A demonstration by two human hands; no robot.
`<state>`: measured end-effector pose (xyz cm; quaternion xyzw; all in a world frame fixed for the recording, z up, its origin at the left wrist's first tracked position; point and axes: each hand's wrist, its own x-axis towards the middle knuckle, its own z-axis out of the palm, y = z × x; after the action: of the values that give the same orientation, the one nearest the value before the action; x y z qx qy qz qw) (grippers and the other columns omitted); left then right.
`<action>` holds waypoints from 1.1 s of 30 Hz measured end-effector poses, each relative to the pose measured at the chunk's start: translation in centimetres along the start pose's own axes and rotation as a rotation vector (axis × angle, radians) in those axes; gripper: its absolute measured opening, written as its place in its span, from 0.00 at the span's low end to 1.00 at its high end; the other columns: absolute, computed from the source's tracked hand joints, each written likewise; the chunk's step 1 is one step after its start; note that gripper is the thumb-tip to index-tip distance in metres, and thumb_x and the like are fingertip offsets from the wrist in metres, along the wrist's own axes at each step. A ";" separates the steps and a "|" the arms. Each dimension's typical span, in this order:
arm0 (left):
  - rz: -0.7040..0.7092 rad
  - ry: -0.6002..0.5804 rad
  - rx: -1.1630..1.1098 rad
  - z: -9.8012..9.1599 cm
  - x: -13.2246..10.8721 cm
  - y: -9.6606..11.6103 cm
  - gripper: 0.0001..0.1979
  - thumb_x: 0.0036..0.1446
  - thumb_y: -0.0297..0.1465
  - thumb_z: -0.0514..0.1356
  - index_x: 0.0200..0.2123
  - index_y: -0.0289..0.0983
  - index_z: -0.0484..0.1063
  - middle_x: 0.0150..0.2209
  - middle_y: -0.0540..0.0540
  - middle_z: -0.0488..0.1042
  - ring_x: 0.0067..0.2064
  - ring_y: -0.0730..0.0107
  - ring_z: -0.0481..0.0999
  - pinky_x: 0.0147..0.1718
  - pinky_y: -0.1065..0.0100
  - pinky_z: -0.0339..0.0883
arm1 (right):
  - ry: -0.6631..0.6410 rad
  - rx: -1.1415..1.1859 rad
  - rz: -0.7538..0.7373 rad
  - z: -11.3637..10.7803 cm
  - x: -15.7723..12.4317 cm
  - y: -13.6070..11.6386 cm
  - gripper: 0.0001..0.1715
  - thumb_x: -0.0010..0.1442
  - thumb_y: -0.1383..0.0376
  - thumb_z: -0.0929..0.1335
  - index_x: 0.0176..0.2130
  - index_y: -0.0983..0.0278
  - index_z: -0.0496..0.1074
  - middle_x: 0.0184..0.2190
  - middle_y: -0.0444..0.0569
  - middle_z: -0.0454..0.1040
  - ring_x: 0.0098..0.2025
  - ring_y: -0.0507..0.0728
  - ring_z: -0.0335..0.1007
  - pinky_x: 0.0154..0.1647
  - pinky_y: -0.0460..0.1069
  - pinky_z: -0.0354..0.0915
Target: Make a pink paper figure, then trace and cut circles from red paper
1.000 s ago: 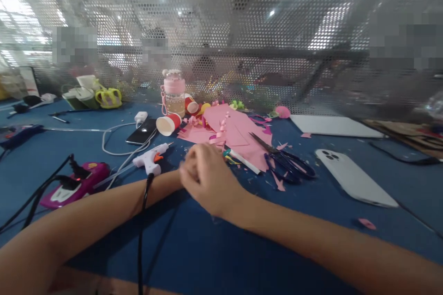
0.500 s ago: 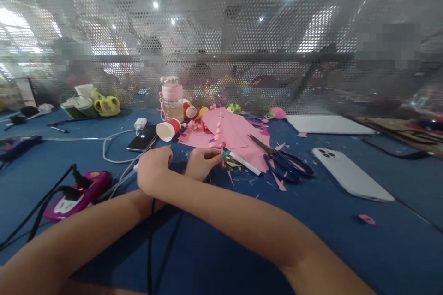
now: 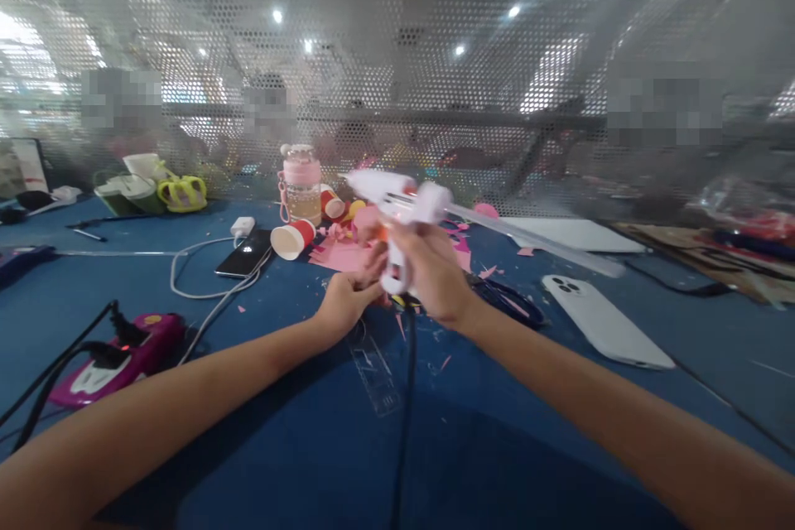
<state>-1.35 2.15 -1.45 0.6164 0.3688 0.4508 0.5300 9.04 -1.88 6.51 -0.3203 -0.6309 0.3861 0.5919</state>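
My right hand (image 3: 438, 269) is wrapped around the handle of a white hot glue gun (image 3: 388, 190), held above the table with its nozzle to the left. A long clear glue stick (image 3: 540, 242) juts from its back, and its black cord (image 3: 405, 397) hangs down. My left hand (image 3: 348, 298) is closed in a pinch just left of the handle. It holds a curled pink paper strip (image 3: 366, 219), blurred and partly covered by the gun. Pink paper sheets (image 3: 339, 252) and scraps lie behind the hands. Dark blue-handled scissors (image 3: 513, 302) rest at the right, partly hidden.
A clear ruler (image 3: 376, 377) lies below my left hand. A red-and-white paper cup (image 3: 291, 240), pink-lidded bottle (image 3: 302, 186) and black phone (image 3: 245, 254) stand left. A purple power strip (image 3: 121, 360) is nearer. A white phone (image 3: 605, 321) lies right; a perforated screen (image 3: 397, 83) is behind.
My right hand has come from the left, where it crossed over my left arm, to the middle, and the glue gun is now raised in it. My left hand stays pinched, slightly further left.
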 end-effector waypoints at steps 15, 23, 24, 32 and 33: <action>-0.141 -0.021 -0.132 0.5 0.0 1.4 0.07 0.37 0.30 0.66 0.21 0.33 0.72 0.19 0.52 0.72 0.23 0.77 0.71 0.29 0.73 0.66 | 0.055 -0.337 0.195 -8.1 -7.8 4.6 0.20 0.54 0.53 0.63 0.23 0.67 0.69 0.08 0.43 0.64 0.12 0.49 0.59 0.15 0.45 0.60; -0.160 -0.077 -0.054 0.7 -0.2 1.8 0.03 0.41 0.26 0.62 0.24 0.33 0.73 0.20 0.51 0.73 0.24 0.78 0.72 0.31 0.72 0.67 | -0.051 -0.391 0.224 -8.5 -7.7 4.7 0.24 0.53 0.50 0.62 0.21 0.66 0.69 0.10 0.45 0.66 0.14 0.51 0.63 0.15 0.44 0.62; -0.162 -0.084 -0.046 0.8 -0.2 1.9 0.03 0.41 0.26 0.62 0.24 0.33 0.73 0.20 0.51 0.73 0.23 0.78 0.72 0.31 0.72 0.67 | -0.044 -0.408 0.221 -8.4 -7.6 4.6 0.23 0.53 0.50 0.63 0.22 0.66 0.69 0.10 0.45 0.65 0.13 0.51 0.63 0.15 0.44 0.62; -0.135 -0.114 -0.054 1.0 -0.1 1.4 0.03 0.41 0.27 0.63 0.22 0.33 0.72 0.20 0.51 0.72 0.23 0.77 0.71 0.31 0.70 0.67 | -0.047 -0.476 0.119 -8.1 -7.5 4.0 0.16 0.54 0.57 0.62 0.24 0.66 0.69 0.09 0.42 0.64 0.11 0.50 0.61 0.13 0.43 0.61; -0.133 -0.117 -0.051 1.0 -0.1 1.5 0.03 0.40 0.27 0.63 0.22 0.33 0.72 0.20 0.51 0.72 0.23 0.77 0.71 0.31 0.70 0.68 | -0.043 -0.480 0.109 -8.1 -7.5 4.0 0.16 0.54 0.58 0.62 0.23 0.65 0.69 0.09 0.42 0.64 0.11 0.49 0.60 0.12 0.43 0.60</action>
<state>-0.49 1.47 -0.07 0.6023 0.3655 0.3870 0.5949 17.60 -5.48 -0.70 -0.4769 -0.6988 0.2633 0.4636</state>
